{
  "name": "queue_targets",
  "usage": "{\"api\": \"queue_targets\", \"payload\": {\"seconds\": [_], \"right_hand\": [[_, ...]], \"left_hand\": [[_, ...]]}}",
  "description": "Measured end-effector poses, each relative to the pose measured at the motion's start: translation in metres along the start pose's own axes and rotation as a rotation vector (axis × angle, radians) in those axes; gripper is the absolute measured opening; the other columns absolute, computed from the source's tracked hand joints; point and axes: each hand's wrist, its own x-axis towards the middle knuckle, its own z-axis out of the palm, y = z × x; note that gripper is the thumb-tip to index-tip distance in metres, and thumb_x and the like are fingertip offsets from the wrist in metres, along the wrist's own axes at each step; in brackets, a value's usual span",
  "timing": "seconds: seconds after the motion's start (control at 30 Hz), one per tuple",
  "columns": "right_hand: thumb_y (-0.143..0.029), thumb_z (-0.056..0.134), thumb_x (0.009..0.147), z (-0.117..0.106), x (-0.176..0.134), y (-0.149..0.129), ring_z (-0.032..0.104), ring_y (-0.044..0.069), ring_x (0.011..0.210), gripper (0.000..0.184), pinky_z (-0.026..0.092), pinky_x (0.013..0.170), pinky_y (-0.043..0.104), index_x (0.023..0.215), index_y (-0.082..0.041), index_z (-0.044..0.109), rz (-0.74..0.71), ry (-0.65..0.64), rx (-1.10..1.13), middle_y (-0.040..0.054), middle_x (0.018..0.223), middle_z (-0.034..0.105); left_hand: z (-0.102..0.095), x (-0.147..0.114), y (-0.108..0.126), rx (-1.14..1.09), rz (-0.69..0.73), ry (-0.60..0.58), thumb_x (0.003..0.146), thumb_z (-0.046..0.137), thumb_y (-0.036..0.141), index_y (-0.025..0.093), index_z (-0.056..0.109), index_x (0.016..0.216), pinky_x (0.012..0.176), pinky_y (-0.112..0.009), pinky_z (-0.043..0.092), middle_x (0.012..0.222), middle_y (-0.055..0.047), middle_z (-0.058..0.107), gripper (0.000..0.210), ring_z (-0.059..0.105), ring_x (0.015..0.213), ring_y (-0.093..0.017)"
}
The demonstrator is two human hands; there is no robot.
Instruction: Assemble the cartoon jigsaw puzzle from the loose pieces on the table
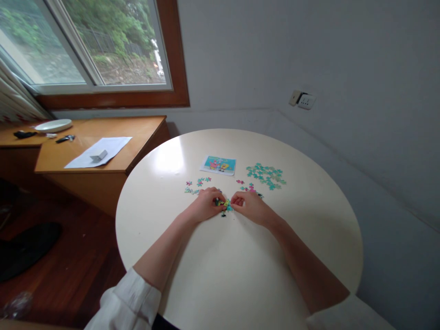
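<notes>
A small joined cluster of jigsaw puzzle pieces [225, 205], yellow and teal, lies on the round table between my hands. My left hand [210, 204] is closed at the cluster's left side, its fingertips pressed on the pieces. From the right, my right hand [250, 204] pinches at the cluster's edge, and a teal piece shows by its fingertips. Partly hidden behind my right hand are pink and dark pieces [251, 187]. Beyond my left hand lie loose teal and pink pieces [200, 182]. A cartoon picture card [220, 165] rests flat beyond both hands.
Many loose teal pieces [266, 175] are spread at the right back of the white round table [227, 270]. At the left stands a wooden desk [144, 137] with white paper [106, 149], a small white box [98, 155] and a white plate [54, 125]. Walls rise behind and right.
</notes>
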Motion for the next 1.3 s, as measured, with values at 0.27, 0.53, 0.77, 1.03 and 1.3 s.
{"api": "queue_targets", "payload": {"seconds": [0.27, 0.53, 0.77, 1.03, 1.3], "right_hand": [[-0.014, 0.054, 0.068, 0.0021, 0.0003, 0.0007, 0.056, 0.01, 0.056, 0.008, 0.043, 0.055, 0.02, 0.066, -0.017, 0.061, -0.022, 0.034, -0.033, 0.0, 0.061, 0.063], [-0.014, 0.056, 0.069, 0.0032, 0.001, 0.003, 0.056, 0.01, 0.056, 0.006, 0.042, 0.056, 0.021, 0.067, -0.017, 0.061, -0.027, 0.034, -0.037, -0.0004, 0.06, 0.062], [-0.016, 0.058, 0.07, 0.0046, 0.0014, 0.0037, 0.057, 0.011, 0.058, 0.005, 0.042, 0.058, 0.022, 0.068, -0.017, 0.061, -0.02, 0.027, -0.027, 0.0003, 0.063, 0.063], [-0.015, 0.058, 0.07, 0.0042, 0.0011, 0.003, 0.055, 0.011, 0.06, 0.006, 0.04, 0.058, 0.022, 0.064, -0.017, 0.061, -0.044, 0.055, -0.063, 0.0, 0.063, 0.062], [-0.014, 0.058, 0.07, 0.0054, 0.0021, 0.0037, 0.055, 0.012, 0.062, 0.008, 0.039, 0.06, 0.022, 0.063, -0.017, 0.06, -0.041, 0.054, -0.105, 0.0008, 0.065, 0.062]], "left_hand": [[-0.0005, -0.0004, 0.0004, 0.01, -0.005, -0.004, 0.068, 0.062, 0.023, 0.018, 0.065, 0.075, 0.064, -0.023, 0.04, 0.076, -0.002, 0.057, 0.009, 0.052, 0.067, -0.012], [0.0001, -0.0003, 0.0001, 0.003, -0.009, 0.0, 0.067, 0.062, 0.023, 0.018, 0.065, 0.074, 0.064, -0.023, 0.04, 0.076, -0.002, 0.058, 0.009, 0.052, 0.067, -0.012], [0.0007, -0.0005, -0.0014, 0.008, -0.004, -0.001, 0.068, 0.062, 0.022, 0.019, 0.065, 0.075, 0.065, -0.023, 0.04, 0.076, -0.002, 0.058, 0.009, 0.053, 0.068, -0.012], [-0.0012, -0.001, 0.002, 0.006, -0.017, -0.004, 0.068, 0.062, 0.023, 0.019, 0.065, 0.074, 0.063, -0.023, 0.04, 0.077, -0.002, 0.058, 0.008, 0.052, 0.067, -0.012], [0.001, -0.0005, -0.0008, 0.002, -0.007, 0.004, 0.068, 0.062, 0.023, 0.019, 0.065, 0.075, 0.063, -0.023, 0.04, 0.078, -0.002, 0.058, 0.008, 0.052, 0.067, -0.012]]}}
